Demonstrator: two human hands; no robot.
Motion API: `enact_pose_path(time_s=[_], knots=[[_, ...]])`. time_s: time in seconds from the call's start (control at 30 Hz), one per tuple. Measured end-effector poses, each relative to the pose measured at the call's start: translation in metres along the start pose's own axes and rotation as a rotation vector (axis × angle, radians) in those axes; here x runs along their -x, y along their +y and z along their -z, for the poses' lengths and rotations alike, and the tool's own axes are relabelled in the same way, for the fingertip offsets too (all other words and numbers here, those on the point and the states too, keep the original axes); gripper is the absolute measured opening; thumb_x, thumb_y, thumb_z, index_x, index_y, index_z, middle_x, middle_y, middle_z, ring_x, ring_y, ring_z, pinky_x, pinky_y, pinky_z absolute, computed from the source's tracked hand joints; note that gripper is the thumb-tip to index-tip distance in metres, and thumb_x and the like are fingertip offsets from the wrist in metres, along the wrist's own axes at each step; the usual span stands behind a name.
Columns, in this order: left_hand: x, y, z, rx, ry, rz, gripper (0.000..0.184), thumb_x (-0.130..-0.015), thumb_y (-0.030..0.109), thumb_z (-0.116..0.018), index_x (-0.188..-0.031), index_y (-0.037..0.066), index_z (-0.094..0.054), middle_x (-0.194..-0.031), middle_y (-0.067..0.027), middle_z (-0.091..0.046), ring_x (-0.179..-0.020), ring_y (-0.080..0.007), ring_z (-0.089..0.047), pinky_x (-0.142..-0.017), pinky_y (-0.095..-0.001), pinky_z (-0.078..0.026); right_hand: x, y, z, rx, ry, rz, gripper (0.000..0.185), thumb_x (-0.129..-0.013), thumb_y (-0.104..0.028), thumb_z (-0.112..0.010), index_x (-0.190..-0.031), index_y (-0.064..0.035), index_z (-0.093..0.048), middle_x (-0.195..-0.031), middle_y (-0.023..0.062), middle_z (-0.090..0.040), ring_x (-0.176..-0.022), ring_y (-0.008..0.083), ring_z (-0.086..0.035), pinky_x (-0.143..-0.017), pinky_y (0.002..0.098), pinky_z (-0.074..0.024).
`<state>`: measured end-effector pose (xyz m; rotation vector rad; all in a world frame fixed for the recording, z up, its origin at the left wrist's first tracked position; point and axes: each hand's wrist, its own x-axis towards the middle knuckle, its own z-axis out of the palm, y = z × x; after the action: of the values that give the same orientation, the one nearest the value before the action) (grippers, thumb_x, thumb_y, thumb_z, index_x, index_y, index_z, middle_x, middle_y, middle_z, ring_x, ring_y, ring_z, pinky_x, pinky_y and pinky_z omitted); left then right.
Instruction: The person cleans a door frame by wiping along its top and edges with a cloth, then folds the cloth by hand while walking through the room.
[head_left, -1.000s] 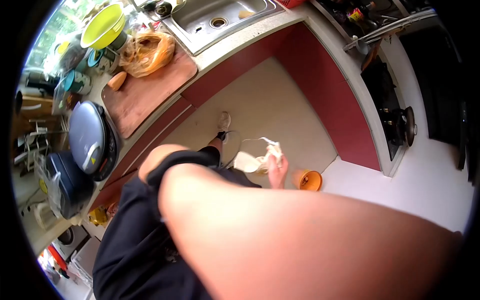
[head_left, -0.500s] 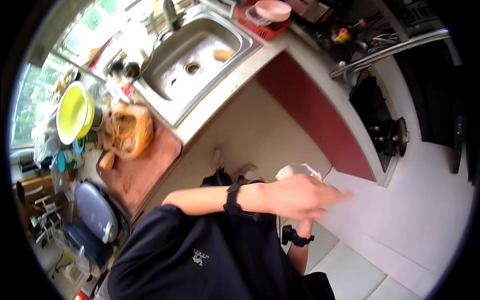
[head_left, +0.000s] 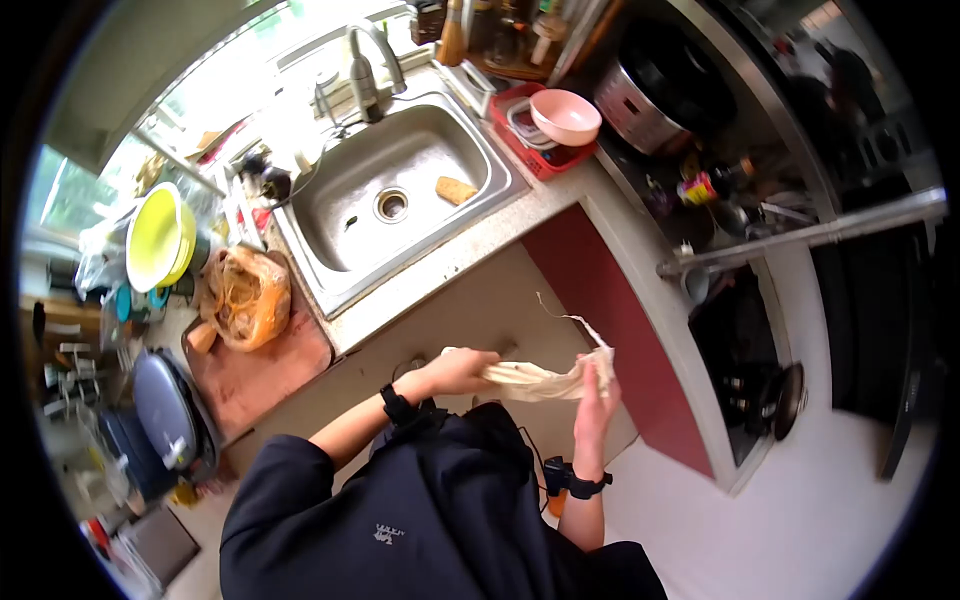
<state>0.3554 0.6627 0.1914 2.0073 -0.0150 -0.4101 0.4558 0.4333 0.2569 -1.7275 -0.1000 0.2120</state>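
Left hand [head_left: 462, 370] and right hand [head_left: 594, 402] seem closed on a pale cloth [head_left: 538, 382] (string [head_left: 594, 333] loose) at opposite ends, holding it spread.

Wide head view, close above shirt [head_left: 440, 500], facing down toward sink [head_left: 400, 245].

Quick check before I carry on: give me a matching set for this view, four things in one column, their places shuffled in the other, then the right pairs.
Things
A. Cream cloth
B. Pink bowl
C. Tan sponge-like piece
D. Orange plastic bag

Places
1. Inside the sink
2. Resting at the red basket
3. On the reddish-brown board
4. Held between the left hand and right hand

Pairs: A-4, B-2, C-1, D-3
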Motion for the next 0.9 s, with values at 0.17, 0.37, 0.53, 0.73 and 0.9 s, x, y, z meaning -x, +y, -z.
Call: enact_pose_path(time_s=[0.17, 0.37, 0.53, 0.73, 0.9], knots=[[-0.032, -0.002, -0.004, -0.011, 0.054, 0.147, 0.029, -0.087, 0.028, -0.061, -0.107, 0.007, -0.063, -0.091, -0.0197, -0.067, -0.087, -0.0393, -0.064, -0.076, -0.0469, -0.050, -0.072, 0.060, 0.022, 0.417, -0.461, -0.027, 0.020, -0.090, -0.015, -0.063, -0.104, -0.0005, -0.064, -0.089, 0.0155, -0.069, -0.089, 0.0243, -0.068, -0.079, 0.0353, -0.0508], [-0.084, -0.001, -0.024, 0.139, 0.416, 0.273, 0.045, -0.088, 0.028, -0.063, -0.128, 0.008, -0.055, -0.102, -0.0231, -0.068, -0.096, -0.0405, -0.065, -0.083, -0.0464, -0.052, -0.137, 0.150, 0.002, 0.030, -0.680, -0.355, 0.063, -0.079, 0.003, -0.071, -0.135, -0.0069, -0.044, -0.112, 0.0092, -0.064, -0.099, 0.0177, -0.064, -0.082, 0.0289, -0.0534], [-0.083, -0.007, -0.015, 0.230, 0.606, 0.393, 0.062, -0.090, 0.031, -0.064, -0.144, 0.011, -0.042, -0.110, -0.0261, -0.066, -0.104, -0.0402, -0.065, -0.088, -0.0447, -0.051, -0.177, 0.180, -0.089, -0.013, -0.510, -0.143, 0.050, -0.079, 0.002, -0.072, -0.125, -0.0036, -0.053, -0.107, 0.0106, -0.066, -0.094, 0.0170, -0.065, -0.079, 0.0302, -0.0538], [-0.041, -0.038, -0.005, 0.381, 0.710, 0.324, 0.062, -0.093, 0.022, -0.063, -0.147, 0.005, -0.039, -0.131, -0.0242, -0.058, -0.121, -0.0364, -0.057, -0.102, -0.0397, -0.045, -0.166, 0.176, -0.188, 0.344, -0.448, 0.017, 0.012, -0.080, -0.005, -0.071, -0.092, -0.0013, -0.069, -0.088, 0.0098, -0.068, -0.085, 0.0205, -0.065, -0.075, 0.0321, -0.0526], [0.054, -0.077, -0.024, 0.522, 0.772, 0.454, 0.052, -0.093, 0.020, -0.062, -0.140, 0.002, -0.048, -0.126, -0.0170, -0.063, -0.117, -0.0239, -0.061, -0.099, -0.0361, -0.047, -0.100, 0.178, -0.225, 0.655, -0.469, 0.373, 0.012, -0.077, -0.006, -0.068, -0.089, -0.0082, -0.069, -0.093, 0.0116, -0.064, -0.084, 0.0334, -0.064, -0.072, 0.0419, -0.0524]])
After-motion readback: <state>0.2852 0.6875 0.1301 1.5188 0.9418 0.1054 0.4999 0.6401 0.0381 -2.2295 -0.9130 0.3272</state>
